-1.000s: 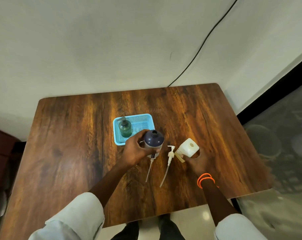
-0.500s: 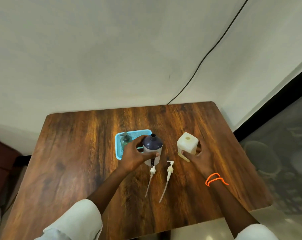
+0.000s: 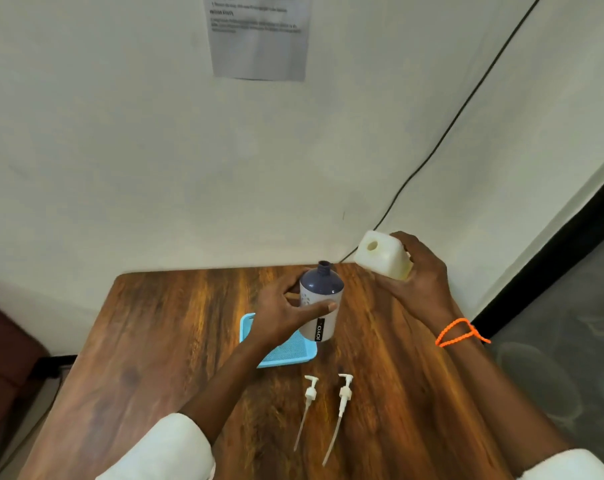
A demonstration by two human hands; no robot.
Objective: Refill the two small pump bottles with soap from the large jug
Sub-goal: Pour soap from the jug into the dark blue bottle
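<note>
My left hand [image 3: 285,315] grips a white bottle with a dark blue top [image 3: 320,301]; its neck is uncapped and it is held upright above the table. My right hand [image 3: 420,282] holds the cream-white jug [image 3: 380,254] raised to the right of the bottle, tilted so that its open mouth faces me. Two white pump heads with long tubes [image 3: 309,396] [image 3: 344,398] lie side by side on the table in front of me. The green bottle seen earlier is hidden behind my left hand.
A light blue mesh tray [image 3: 290,351] sits on the wooden table [image 3: 155,341] under my left hand. A black cable [image 3: 432,150] runs down the wall behind the table. A paper notice [image 3: 259,36] hangs on the wall.
My right hand has lifted the jug off the table and tilted it toward the bottle. My left hand has raised the blue-topped bottle. The camera has tilted upward.
</note>
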